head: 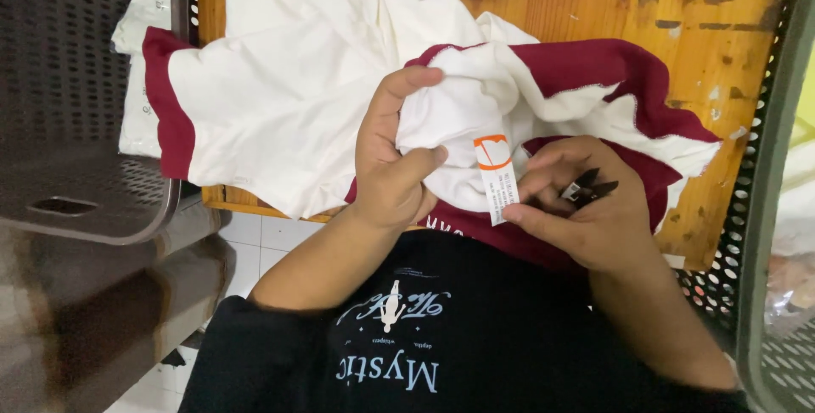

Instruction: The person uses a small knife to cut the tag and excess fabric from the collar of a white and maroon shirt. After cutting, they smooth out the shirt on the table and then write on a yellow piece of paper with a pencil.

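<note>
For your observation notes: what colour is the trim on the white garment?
Dark red trim on the white garment, clearest in the head view.

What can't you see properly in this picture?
- Small black tool in the right hand: head view, the fingers wrap most of it, so its kind is unclear.
- Print on the white tag: too small to make out.
- White and maroon shirt: cut off by the top edge and bunched under the left hand.
- Wooden table: mostly covered by cloth.
</note>
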